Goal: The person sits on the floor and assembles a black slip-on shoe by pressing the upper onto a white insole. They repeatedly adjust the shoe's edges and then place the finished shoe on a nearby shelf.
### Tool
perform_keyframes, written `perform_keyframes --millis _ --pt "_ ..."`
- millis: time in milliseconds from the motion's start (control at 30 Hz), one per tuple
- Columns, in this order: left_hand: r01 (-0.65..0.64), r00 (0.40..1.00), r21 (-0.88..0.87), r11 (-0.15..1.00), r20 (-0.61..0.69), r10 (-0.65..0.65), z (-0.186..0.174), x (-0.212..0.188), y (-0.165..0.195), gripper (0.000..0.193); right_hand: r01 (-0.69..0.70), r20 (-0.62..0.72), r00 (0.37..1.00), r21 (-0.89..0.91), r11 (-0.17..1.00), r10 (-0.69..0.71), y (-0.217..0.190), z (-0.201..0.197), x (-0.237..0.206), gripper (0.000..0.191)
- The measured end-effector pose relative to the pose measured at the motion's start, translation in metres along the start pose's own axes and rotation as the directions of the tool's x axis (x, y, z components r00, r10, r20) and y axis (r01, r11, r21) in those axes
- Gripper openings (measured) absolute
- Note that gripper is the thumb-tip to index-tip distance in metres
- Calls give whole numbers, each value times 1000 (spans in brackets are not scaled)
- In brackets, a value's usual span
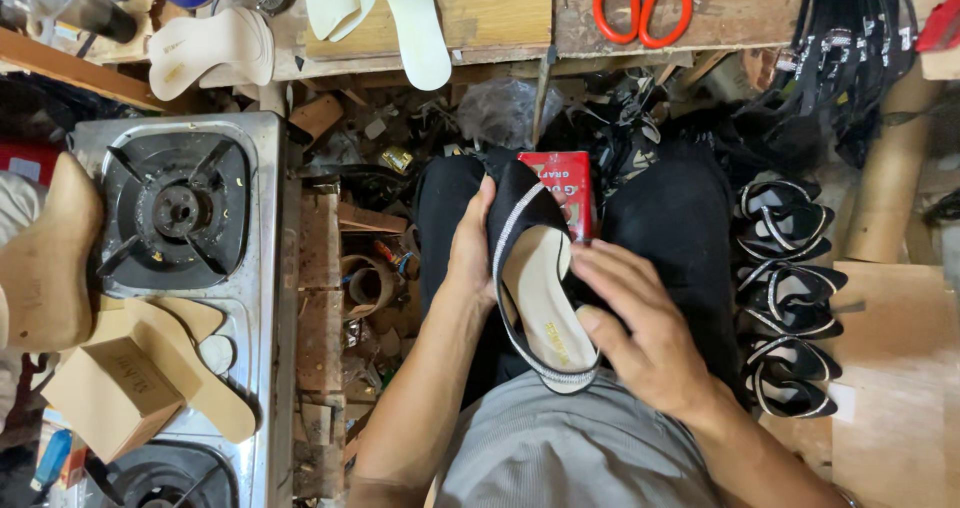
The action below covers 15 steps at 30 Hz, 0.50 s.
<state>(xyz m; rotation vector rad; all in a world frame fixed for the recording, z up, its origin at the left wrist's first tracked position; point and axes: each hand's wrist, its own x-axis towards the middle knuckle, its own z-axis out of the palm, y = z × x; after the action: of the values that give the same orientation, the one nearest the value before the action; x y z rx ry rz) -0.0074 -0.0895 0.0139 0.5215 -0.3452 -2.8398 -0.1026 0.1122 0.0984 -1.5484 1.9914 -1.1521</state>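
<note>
I hold a black flat shoe (pixel 535 278) with a cream insole and a glittery trim over my lap. My left hand (pixel 472 251) grips its left side near the toe. Resting on the shoe's right edge is my right hand (pixel 640 323), fingers spread, thumb pressed against the insole. A red box (pixel 560 190) lies between my knees, just beyond the shoe's toe.
A steel gas stove (pixel 180 218) stands at left with a wooden shoe last (pixel 50 258), a cardboard box (pixel 110 393) and tan insoles on it. Black strappy shoes (pixel 790 298) are stacked at right. Red scissors (pixel 642 3) and white soles (pixel 400 18) lie on the bench ahead.
</note>
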Motion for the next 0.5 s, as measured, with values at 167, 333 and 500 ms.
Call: perform_keyframes --millis 167,333,500 --pt "-129 977 214 968 -139 161 3 -2 -16 61 15 165 986 -287 958 34 0 19 5 66" --pt "-270 945 455 849 -42 324 -4 -8 -28 52 -49 236 962 -349 936 138 10 41 4 70" --pt "-195 947 377 905 -169 275 -11 -13 -32 51 48 175 985 -320 946 9 6 49 -2 64"
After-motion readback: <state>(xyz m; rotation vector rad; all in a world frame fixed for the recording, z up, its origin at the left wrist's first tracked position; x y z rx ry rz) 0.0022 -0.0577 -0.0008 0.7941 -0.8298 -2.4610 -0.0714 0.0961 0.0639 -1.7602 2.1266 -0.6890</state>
